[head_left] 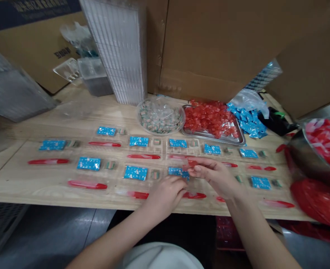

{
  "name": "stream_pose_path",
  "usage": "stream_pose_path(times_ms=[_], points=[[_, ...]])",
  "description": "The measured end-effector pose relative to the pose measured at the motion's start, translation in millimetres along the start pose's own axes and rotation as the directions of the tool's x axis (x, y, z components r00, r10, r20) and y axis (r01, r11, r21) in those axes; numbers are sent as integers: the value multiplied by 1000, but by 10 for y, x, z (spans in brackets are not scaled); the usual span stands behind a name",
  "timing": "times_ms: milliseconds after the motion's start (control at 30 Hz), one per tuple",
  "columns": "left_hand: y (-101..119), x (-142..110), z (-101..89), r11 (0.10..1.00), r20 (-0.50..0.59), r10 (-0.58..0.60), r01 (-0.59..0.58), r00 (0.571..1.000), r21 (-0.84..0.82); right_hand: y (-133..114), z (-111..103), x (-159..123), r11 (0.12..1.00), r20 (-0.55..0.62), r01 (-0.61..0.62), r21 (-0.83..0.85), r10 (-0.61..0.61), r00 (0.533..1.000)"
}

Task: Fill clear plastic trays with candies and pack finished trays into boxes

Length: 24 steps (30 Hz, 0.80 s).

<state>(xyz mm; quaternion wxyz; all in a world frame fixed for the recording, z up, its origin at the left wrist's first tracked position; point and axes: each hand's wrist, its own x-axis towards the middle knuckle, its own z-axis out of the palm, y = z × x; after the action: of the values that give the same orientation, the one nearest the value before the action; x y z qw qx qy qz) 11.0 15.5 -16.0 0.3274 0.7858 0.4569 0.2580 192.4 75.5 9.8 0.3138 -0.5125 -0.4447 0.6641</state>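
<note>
Clear plastic trays (117, 164) lie in rows on the wooden table (19, 179), each holding a blue packet, a small striped candy and a long red stick. My right hand (215, 175) is over the front middle tray with its fingers pinched on a small red wrapped candy (191, 163). Just left of it, my left hand (165, 196) rests with curled fingers at the tray's front, next to a blue packet (177, 172) and a red stick (194, 195). What the left fingers hold, if anything, is hidden.
A metal tray of red candies (212, 119), a clear bowl of striped candies (161, 117) and a pile of blue packets (249, 121) stand at the back. A steel bowl of red sticks (318, 149) sits at right. Stacked clear trays (120, 48) and cardboard boxes (223, 45) line the rear.
</note>
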Motion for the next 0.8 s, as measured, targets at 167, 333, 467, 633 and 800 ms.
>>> stream_pose_path(times_ms=[167, 333, 467, 633, 800], points=[[-26, -78, 82, 993, 17, 68, -69, 998, 98, 35, 38, 40, 691, 57, 372, -620, -434, 899], [-45, -97, 80, 994, 41, 77, -80, 996, 78, -13, 248, 180, 80, 446, 528, -846, -438, 781], [-72, -79, 65, 995, 49, 83, -85, 995, 54, -57, 373, 272, -48, 547, 562, -826, -310, 777], [-124, -64, 98, 994, 24, 105, -105, 994, 11, -39, 511, 211, -86, 527, 524, -847, -267, 807], [-132, -67, 110, 994, 18, 106, -107, 994, 30, -94, 53, 394, 58, 463, 522, -851, -388, 797]])
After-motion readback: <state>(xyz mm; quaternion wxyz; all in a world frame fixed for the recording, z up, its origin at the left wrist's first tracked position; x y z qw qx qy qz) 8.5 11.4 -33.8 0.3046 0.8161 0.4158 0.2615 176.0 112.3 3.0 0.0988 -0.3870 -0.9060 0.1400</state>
